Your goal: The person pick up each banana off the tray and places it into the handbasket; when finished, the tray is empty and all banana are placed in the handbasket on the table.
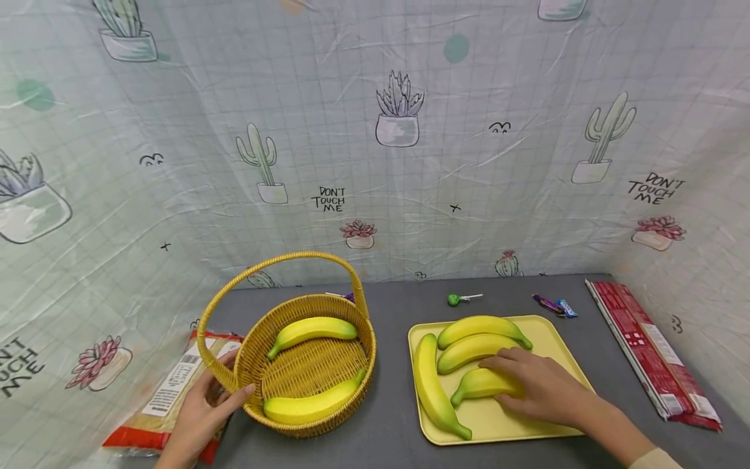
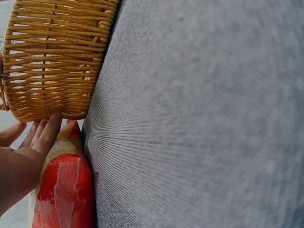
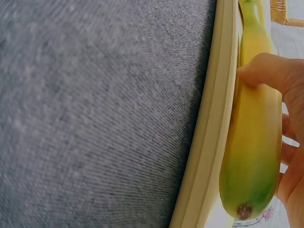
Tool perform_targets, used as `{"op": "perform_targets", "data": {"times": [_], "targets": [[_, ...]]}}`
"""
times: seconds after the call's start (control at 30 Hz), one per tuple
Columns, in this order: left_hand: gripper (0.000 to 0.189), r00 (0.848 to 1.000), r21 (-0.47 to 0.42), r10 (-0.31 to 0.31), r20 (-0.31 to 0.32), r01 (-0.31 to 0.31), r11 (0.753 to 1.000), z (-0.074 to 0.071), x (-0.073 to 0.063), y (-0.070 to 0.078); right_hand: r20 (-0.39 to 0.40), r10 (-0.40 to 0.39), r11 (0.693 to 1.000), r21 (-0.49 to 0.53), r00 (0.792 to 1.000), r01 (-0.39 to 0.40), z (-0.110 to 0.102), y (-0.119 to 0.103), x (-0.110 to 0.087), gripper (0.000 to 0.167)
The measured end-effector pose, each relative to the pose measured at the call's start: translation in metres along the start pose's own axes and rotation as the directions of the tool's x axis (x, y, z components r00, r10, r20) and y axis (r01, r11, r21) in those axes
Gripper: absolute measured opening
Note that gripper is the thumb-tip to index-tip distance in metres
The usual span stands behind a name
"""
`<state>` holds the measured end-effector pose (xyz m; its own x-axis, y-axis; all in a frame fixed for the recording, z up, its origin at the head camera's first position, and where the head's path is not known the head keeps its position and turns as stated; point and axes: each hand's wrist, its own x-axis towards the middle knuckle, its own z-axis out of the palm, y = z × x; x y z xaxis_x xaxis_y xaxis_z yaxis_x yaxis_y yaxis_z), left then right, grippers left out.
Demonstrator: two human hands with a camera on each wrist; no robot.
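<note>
My right hand [image 1: 536, 384] grips a yellow banana [image 1: 486, 383] with green ends on the pale yellow tray [image 1: 562, 397]. The right wrist view shows the thumb [image 3: 266, 69] across this banana's near side and fingers behind it. Three other bananas lie on the tray: one lengthwise at the left [image 1: 433, 387], two side by side toward the back. My left hand [image 1: 199, 407] touches the left side of a woven basket [image 1: 369, 339] with a tall handle, its fingers [image 2: 47, 133] extended against the wicker. Inside the basket are a back banana [image 1: 316, 327] and a front banana [image 1: 313, 405].
Beneath my left forearm lies a red-and-clear bag [image 1: 170, 384] of tan contents. A long red packet [image 1: 650, 352] is at the far right. Behind the tray are a green lollipop [image 1: 454, 299] and small wrapped candies [image 1: 551, 304]. A patterned curtain [image 1: 328, 130] surrounds the grey table.
</note>
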<state>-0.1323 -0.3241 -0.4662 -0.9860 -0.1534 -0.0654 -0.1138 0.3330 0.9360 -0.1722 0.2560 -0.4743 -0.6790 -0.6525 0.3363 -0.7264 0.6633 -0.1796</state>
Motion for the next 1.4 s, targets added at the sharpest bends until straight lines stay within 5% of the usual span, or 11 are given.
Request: {"op": "perform_targets", "data": {"times": [0.23, 0.5, 1.4], "targets": [[0.084, 1.0, 0.004, 0.016, -0.003, -0.016, 1.0, 0.0, 0.0, 0.001, -0.03, 0.006, 1.0, 0.015, 1.0, -0.005, -0.008, 0.002, 0.001, 0.048], [0.082, 1.0, 0.004, 0.029, -0.01, -0.028, 1.0, 0.0, -0.002, 0.0, -0.083, -0.073, 0.997, 0.03, 0.994, 0.076, -0.02, 0.001, 0.018, 0.049], [0.083, 0.999, 0.034, 0.029, -0.029, -0.028, 0.999, 0.002, -0.003, 0.002, -0.037, -0.118, 0.991, 0.063, 0.992, 0.12, -0.045, -0.031, 0.084, 0.044]]}}
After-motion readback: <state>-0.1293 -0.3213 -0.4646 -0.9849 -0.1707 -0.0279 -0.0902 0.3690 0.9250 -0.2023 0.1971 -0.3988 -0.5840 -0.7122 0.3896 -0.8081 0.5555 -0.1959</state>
